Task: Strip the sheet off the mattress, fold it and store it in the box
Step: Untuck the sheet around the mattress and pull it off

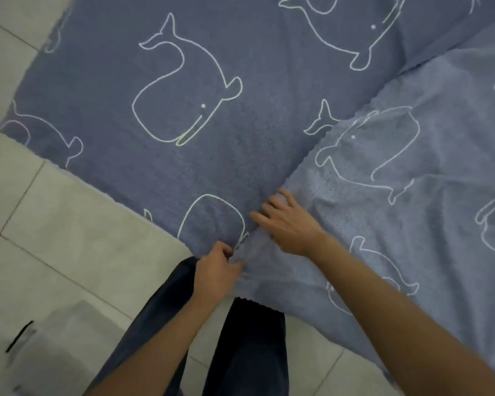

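Left grip (pixel 215 270) pinches the sheet's near edge, its fingers curled round a small bunch of cloth just in front of the person's legs. Right grip (pixel 286 224) lies spread, fingers straight and fanned, palm down on the cloth just beyond the left one, where the two layers meet.

The sheet (pixel 183 81) lies spread on the tiled floor (pixel 55 224); no mattress shows. It is blue-grey with white whale outlines, flat and fairly smooth on the left. On the right a flap (pixel 397 167) is turned over on top of it, showing the paler reverse. The flap's edge runs diagonally from the hands toward the upper right, and soft wrinkles cross it near the right forearm. Both grips sit at the near end of that edge, so the step in hand looks like squaring up a fold.

Dark trousers (pixel 246 352) stand against the sheet's near hem. At the lower left a pale, blurred object (pixel 20 335) with a dark slot rests on the tiles; whether it is the box I cannot tell.

What could go wrong, as I judge it:
- **Slipping layers:** the pinch takes only a little cloth, so a firm pull may draw one layer and leave the other behind.
- **Skewed fold:** the flap's edge runs at a slant to the sheet's floor-side edge, and folding on from here would likely give a crooked bundle that sits badly in a box.
- **Creases:** pressing down over the wrinkles would set them in.
- **Trapped hem:** a foot on the hem would pin it while the grips pull.
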